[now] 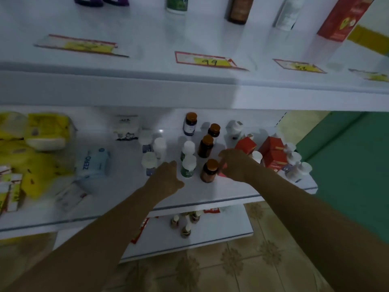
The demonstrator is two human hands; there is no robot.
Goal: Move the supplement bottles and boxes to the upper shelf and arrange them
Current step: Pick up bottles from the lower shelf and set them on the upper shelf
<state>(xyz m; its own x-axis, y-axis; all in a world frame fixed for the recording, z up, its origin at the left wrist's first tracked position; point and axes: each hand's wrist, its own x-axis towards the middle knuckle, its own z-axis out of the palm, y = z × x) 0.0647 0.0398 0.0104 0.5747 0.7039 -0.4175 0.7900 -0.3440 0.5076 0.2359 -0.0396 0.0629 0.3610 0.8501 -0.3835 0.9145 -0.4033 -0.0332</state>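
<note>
On the middle shelf (210, 197) stand several supplement bottles: amber ones with orange caps (209, 170), green-labelled white-capped ones (188, 166), and purple-labelled white ones (149, 163). Red boxes (272, 153) stand to the right. My left hand (168, 179) reaches in between the purple-labelled bottle and the front green bottle, fingers apart, holding nothing. My right hand (233, 163) hovers just right of the front amber bottle with its fingers curved down by the cap; a red scrap shows under it. The upper shelf (147, 85) carries a green bottle (176, 4), a brown bottle (240, 9) and a red box (343, 20).
Yellow packs (48, 131) and a blue "ZERO" pack (94, 163) fill the middle shelf's left. White pump bottles (296, 165) crowd its right end. Price tags (207, 61) lie along the upper shelf's front. A lower shelf (210, 228) holds small bottles. A green wall (347, 165) stands to the right.
</note>
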